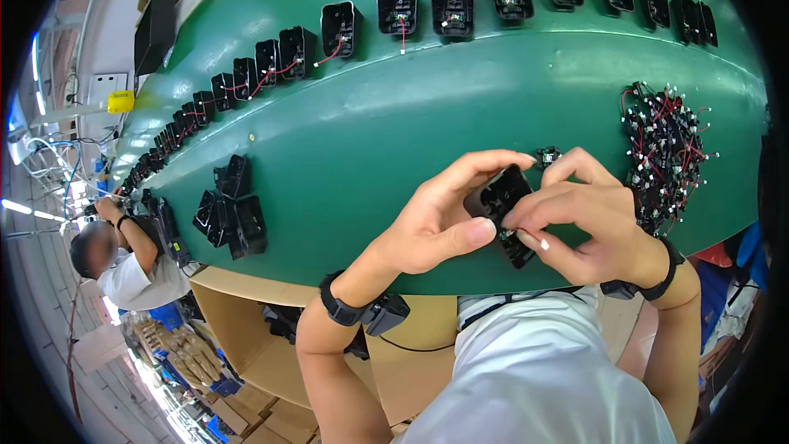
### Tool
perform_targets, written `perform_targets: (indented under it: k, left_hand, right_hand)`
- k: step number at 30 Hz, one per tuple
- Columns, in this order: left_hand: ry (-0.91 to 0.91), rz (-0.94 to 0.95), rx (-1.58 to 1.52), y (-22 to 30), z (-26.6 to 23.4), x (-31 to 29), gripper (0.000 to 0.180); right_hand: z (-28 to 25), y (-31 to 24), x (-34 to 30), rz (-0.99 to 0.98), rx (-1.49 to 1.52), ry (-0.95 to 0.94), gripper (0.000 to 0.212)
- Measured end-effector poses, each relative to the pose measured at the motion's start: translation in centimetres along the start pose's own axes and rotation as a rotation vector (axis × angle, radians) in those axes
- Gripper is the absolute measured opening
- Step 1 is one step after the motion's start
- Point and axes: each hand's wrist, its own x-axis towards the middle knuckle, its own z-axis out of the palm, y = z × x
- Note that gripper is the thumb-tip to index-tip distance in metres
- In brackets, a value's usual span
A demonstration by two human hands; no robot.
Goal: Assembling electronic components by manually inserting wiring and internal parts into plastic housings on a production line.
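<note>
My left hand (440,218) and my right hand (588,222) both grip one black plastic housing (500,197) just above the near edge of the green conveyor table (370,131). My right thumb and forefinger pinch at the lower end of the housing, where a small part sits. A small black wired component (546,154) lies on the table just beyond my fingertips. Both wrists wear black bands.
A heap of small wired components (666,152) with red leads lies at the right. A few empty black housings (230,210) lie at the left. A long row of housings (452,4) with red wires runs along the far side. Another person (115,259) works at the left end.
</note>
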Motion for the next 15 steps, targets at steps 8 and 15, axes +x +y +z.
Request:
perform_targets:
  k: [8, 15]
  left_hand:
    - [-0.030, -0.067, -0.156, -1.0, -0.6, 0.1, 0.060]
    - [0.170, -0.007, 0.153, -0.7, 0.8, 0.0, 0.062]
  right_hand:
    - [-0.5, 0.8, -0.2, 0.088, 0.078, -0.096, 0.038]
    - [-0.7, 0.4, 0.6, 0.201, 0.206, -0.260, 0.033]
